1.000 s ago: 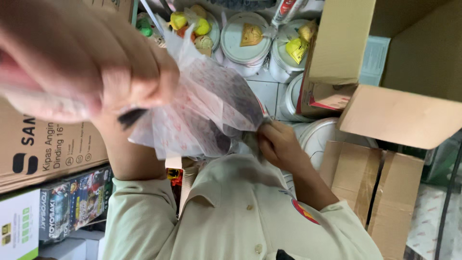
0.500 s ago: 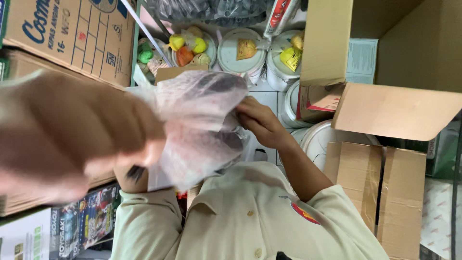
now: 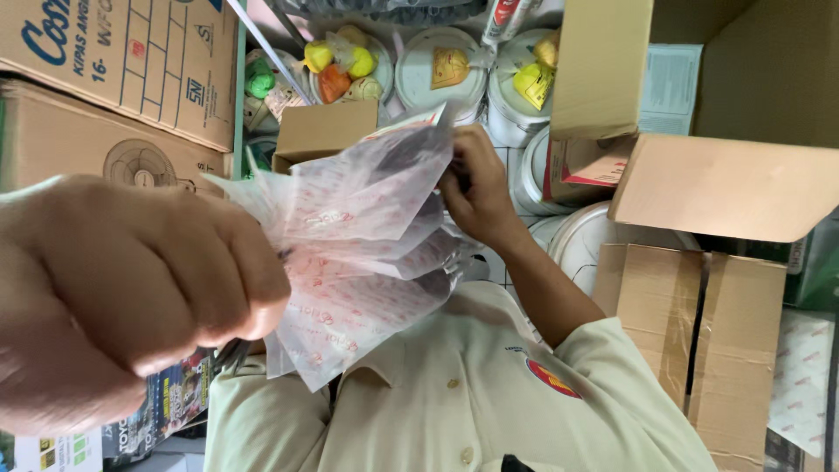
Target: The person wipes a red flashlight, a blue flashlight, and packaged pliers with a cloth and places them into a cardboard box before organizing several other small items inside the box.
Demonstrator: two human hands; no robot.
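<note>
Both hands hold one bundle of thin clear plastic bags printed with faint red marks, spread between them in front of the person's cream shirt. The left hand, large and blurred close to the camera, is clenched in a fist around the bundle's near edge. The bags fan out from its knuckles toward the right hand. The right hand is closed on the far upper corner of the bundle, fingers curled over the plastic.

Just beyond the right hand stand white lidded tubs. Small yellow packets and a clear bag of coloured pieces lie on their lids. To the right of that hand is an open cardboard box. Beyond the left hand are stacked printed cartons, and a small brown box shows between the two hands, behind the bags.
</note>
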